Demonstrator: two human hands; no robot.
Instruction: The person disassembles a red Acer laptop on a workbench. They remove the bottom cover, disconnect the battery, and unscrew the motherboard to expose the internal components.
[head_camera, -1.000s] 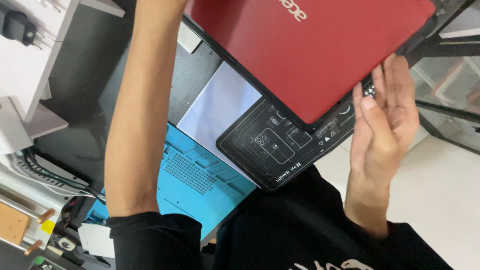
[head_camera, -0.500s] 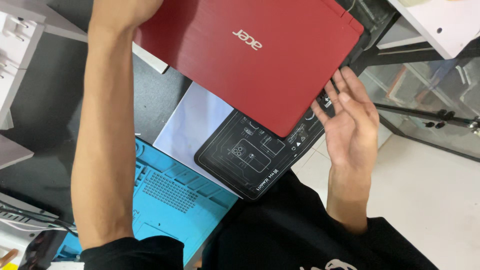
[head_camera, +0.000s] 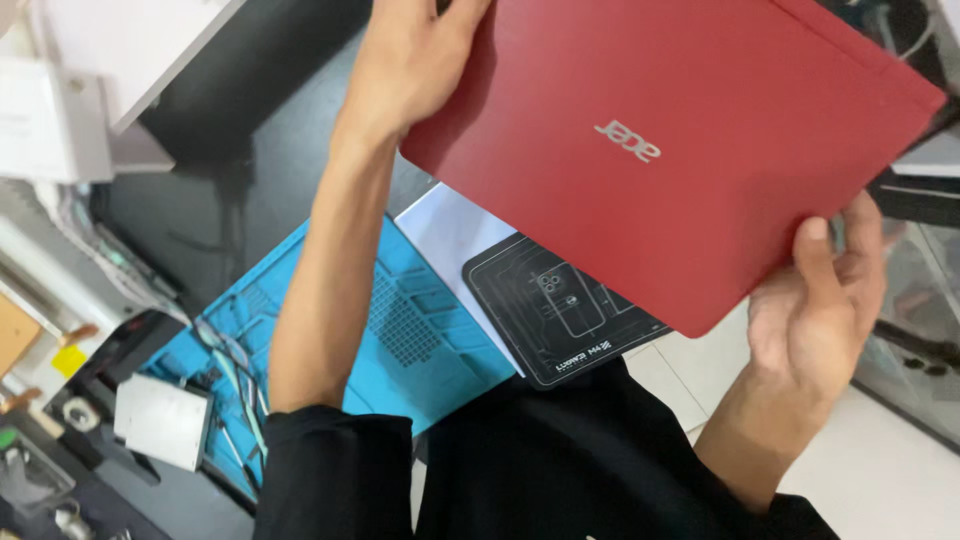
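Observation:
A closed red laptop (head_camera: 700, 220) is held up in the air, lid toward me, filling the upper right of the view. My left hand (head_camera: 420, 60) grips its far left corner, fingers wrapped over the edge. My right hand (head_camera: 820, 300) is at its near right edge, thumb up along the side and fingers behind the underside. Below the laptop lie a black printed mat (head_camera: 560, 320) and a white sheet (head_camera: 445, 230).
A blue work mat (head_camera: 420, 350) covers the bench at lower left, with tweezers and thin tools on it and a small grey box (head_camera: 160, 420) beside them. White shelving (head_camera: 60, 120) stands at the left. A glass-fronted cabinet (head_camera: 920, 330) is at the right.
The laptop has swung lower and closer, and now fills more of the view. My right hand has moved from its side up under the near right edge. My left hand keeps its grip.

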